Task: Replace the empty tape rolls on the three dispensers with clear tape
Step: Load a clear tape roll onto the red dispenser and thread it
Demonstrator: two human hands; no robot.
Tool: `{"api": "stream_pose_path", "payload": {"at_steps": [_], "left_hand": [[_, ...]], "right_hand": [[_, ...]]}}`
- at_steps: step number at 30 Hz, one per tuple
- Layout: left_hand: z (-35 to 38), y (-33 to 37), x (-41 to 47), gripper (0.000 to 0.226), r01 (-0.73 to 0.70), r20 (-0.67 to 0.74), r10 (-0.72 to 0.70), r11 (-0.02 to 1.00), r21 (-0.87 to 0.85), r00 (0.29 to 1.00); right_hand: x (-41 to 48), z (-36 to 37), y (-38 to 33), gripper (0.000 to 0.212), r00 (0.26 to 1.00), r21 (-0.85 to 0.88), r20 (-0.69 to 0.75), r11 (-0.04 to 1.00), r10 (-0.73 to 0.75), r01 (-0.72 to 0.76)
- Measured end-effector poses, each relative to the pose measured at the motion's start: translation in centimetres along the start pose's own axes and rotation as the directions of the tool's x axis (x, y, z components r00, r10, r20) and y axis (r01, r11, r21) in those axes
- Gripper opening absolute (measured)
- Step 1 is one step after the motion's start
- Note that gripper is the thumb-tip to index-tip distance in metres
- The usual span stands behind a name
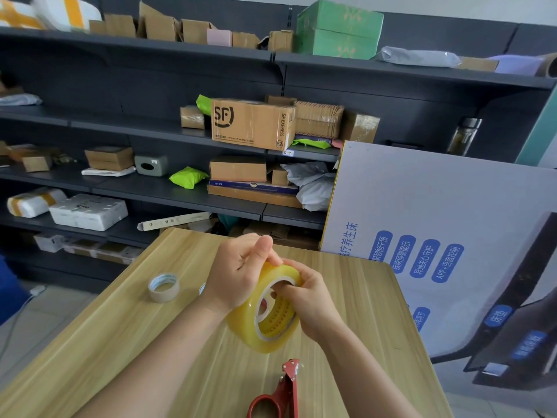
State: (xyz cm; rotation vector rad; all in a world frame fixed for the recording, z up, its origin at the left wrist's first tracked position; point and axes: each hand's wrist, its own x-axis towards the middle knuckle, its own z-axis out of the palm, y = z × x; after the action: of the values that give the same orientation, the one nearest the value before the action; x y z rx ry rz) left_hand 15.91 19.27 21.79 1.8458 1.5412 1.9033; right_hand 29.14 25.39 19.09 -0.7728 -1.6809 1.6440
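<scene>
A thick roll of clear, yellowish tape [250, 321] is held above the wooden table [126, 342]. My right hand [310, 306] grips it, with fingers hooked into the white core. My left hand [241, 270] pinches the roll's top edge between thumb and fingertips. An empty cardboard tape core [164, 287] lies on the table to the left. A second ring [202, 288] peeks out behind my left wrist. A red metal tape dispenser [280, 393] lies at the near edge, below the roll.
Dark shelves [168, 188] behind the table hold cardboard boxes and parcels, including an SF Express box [251, 123]. A large printed board [428, 242] leans against the table's right side. A blue object [9, 288] shows at the left edge.
</scene>
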Motion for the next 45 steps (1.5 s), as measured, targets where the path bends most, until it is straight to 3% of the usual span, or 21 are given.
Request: {"api": "stream_pose_path", "payload": {"at_steps": [6,9,13,17,20,22,27,30,33,38,45], "left_hand": [[0.3,0.5,-0.1,0.069,-0.058,-0.074,0.06,0.998,0.034,0.995],[0.5,1.1,0.5,0.074,-0.013,-0.06,0.013,1.0,0.01,0.998],[-0.3,1.4,1.3,0.06,0.2,0.111,-0.186,0.972,-0.125,0.976],[-1.5,1.4,0.4,0.041,0.263,0.263,-0.219,0.954,-0.147,0.94],[-1.7,1.7,-0.4,0.051,0.17,0.273,-0.171,0.985,0.025,0.947],[-1.6,2.0,-0.6,0.052,0.099,0.205,-0.126,0.986,0.137,0.971],[-1.4,1.8,-0.6,0.031,-0.076,0.009,0.078,0.939,0.334,0.997],[-1.2,1.5,-0.5,0.023,-0.047,-0.063,0.075,0.928,0.369,0.995],[-1.1,1.2,-0.1,0.018,-0.049,-0.014,0.062,0.896,0.441,0.998],[-1.7,0.3,0.3,0.033,-0.076,0.07,0.046,0.848,0.524,0.996],[-1.1,-1.0,0.0,0.027,-0.053,0.1,-0.005,0.822,0.568,0.995]], "right_hand": [[0.4,-0.2,0.1,0.037,0.999,0.015,0.017,0.999,0.038,-0.038],[0.2,-0.3,0.4,0.036,0.996,0.109,0.032,0.99,0.082,-0.085],[0.0,-0.2,0.5,0.018,0.991,0.257,0.061,0.957,0.123,-0.134],[0.3,-0.8,-0.1,0.015,0.993,0.347,0.028,0.93,0.115,-0.118],[0.6,-1.0,-0.3,0.018,0.994,0.367,-0.034,0.927,0.1,-0.08],[0.7,-0.9,-0.2,0.021,0.991,0.368,-0.1,0.928,0.093,-0.05],[1.2,-0.9,0.2,0.027,0.968,0.35,-0.247,0.935,0.036,0.054],[1.4,-0.9,0.2,0.021,0.956,0.289,-0.292,0.953,0.001,0.087],[1.5,-0.9,0.2,0.026,0.959,0.229,-0.283,0.971,-0.002,0.07],[1.1,-1.4,-0.3,0.049,0.99,0.128,-0.136,0.992,0.029,-0.011],[1.0,-1.5,-0.3,0.048,0.992,0.135,-0.12,0.991,0.029,-0.013]]}}
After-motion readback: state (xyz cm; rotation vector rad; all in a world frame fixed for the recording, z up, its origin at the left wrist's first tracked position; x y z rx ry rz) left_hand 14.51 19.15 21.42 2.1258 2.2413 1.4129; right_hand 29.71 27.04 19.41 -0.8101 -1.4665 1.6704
